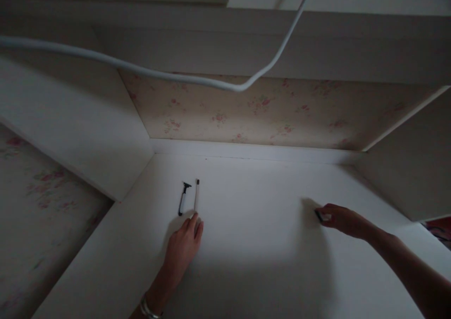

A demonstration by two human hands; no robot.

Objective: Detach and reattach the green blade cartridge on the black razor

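My left hand (pixel 183 242) is at the lower end of a slim white toothbrush (pixel 196 197) with a dark head. Its fingers are closed about the handle end, and the brush lies on the white tabletop (pixel 246 201). Just left of the brush lies a black and white razor (pixel 182 199), its head pointing away from me; nothing touches it. Further right, my right hand (pixel 340 219) pinches a small dark, flat object (pixel 319 215) close to the tabletop. Its kind is hard to make out because the fingers cover most of it.
A thick white cable (pixel 148 72) hangs across the upper view, nearer than the table. White panels (pixel 73 98) stand at the left and right (pixel 405 164). Behind the table's raised back strip (pixel 253 151) is floral wallpaper (pixel 260 110). A shelf edge (pixel 225 51) runs above.
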